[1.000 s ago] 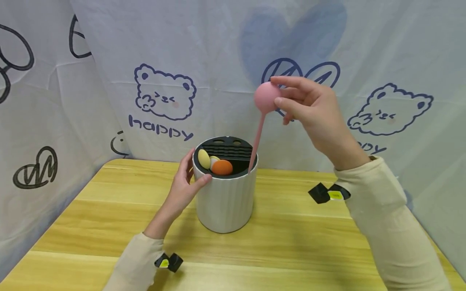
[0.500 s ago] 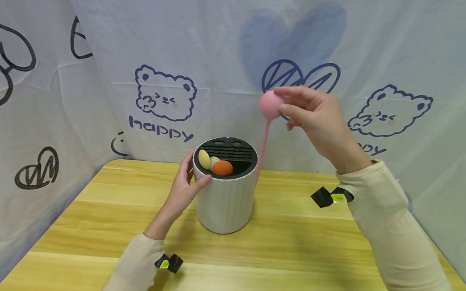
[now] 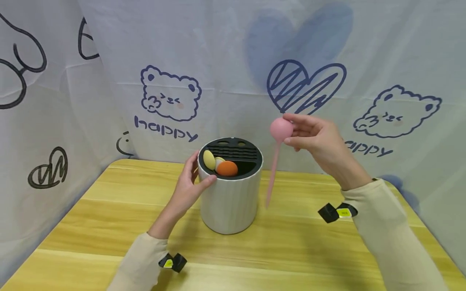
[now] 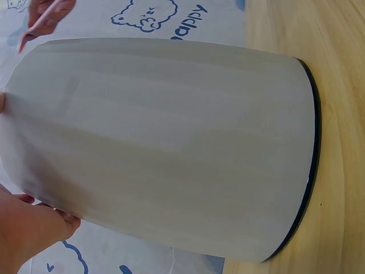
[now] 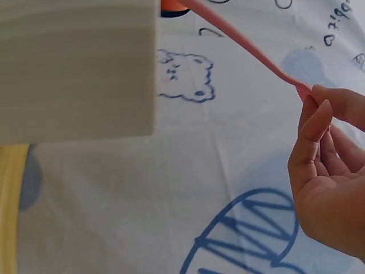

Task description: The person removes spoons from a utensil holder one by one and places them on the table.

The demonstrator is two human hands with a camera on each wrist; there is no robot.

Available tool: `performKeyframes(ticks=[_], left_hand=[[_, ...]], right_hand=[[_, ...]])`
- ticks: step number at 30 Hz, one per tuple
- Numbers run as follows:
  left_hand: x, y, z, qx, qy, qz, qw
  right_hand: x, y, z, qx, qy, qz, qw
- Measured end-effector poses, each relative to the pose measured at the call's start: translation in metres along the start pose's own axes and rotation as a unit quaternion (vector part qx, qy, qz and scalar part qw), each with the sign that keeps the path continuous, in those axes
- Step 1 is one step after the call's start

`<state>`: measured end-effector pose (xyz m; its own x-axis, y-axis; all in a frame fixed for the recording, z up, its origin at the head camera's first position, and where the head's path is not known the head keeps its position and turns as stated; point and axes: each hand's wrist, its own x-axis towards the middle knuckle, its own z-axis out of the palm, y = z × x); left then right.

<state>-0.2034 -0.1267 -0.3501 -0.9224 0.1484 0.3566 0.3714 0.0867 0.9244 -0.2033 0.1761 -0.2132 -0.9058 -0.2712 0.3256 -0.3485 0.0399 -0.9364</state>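
Observation:
My left hand (image 3: 189, 180) holds the side of a white ribbed utensil holder (image 3: 229, 206), thumb near the front rim and fingers round its left side. The holder stands upright on the table. In the left wrist view, its wall (image 4: 171, 148) fills most of the picture. To its right, my right hand (image 3: 320, 141) pinches the round head of a pink spoon (image 3: 281, 129) between thumb and fingers. The spoon's thin handle points down beside the holder, outside it. The right wrist view shows the pinching hand (image 5: 328, 171) at the spoon's neck.
An orange utensil head (image 3: 227, 168) and pale yellow ones (image 3: 209, 160) stick up from the holder's open half. Its black top (image 3: 233, 150) has slots and two holes at the back. Printed cloth (image 3: 225, 48) hangs behind the wooden table (image 3: 284, 254).
The pink spoon came out over the holder's right side and then dropped lower beside it with my right hand. My left hand keeps its hold. The head view shifted slightly.

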Motion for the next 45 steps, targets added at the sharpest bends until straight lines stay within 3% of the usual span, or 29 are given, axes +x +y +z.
performKeyframes(ticks=[7,20,31,45], left_hand=[[0.0,0.002,0.001,0.004,-0.006,-0.008,0.9999],[-0.002,0.0,0.001,-0.001,-0.005,-0.009,0.9999],[-0.003,-0.001,0.0,-0.002,-0.001,-0.007,1.0],[-0.003,-0.001,-0.001,0.003,0.0,0.001,1.0]], right_hand=[[-0.007,0.02,-0.008,0.0,-0.011,0.031,0.999],[-0.017,0.049,-0.007,-0.045,-0.017,0.097,0.994],[-0.028,0.087,-0.004,-0.054,-0.025,0.153,0.986],[-0.035,0.122,-0.006,-0.051,-0.032,0.191,0.98]])
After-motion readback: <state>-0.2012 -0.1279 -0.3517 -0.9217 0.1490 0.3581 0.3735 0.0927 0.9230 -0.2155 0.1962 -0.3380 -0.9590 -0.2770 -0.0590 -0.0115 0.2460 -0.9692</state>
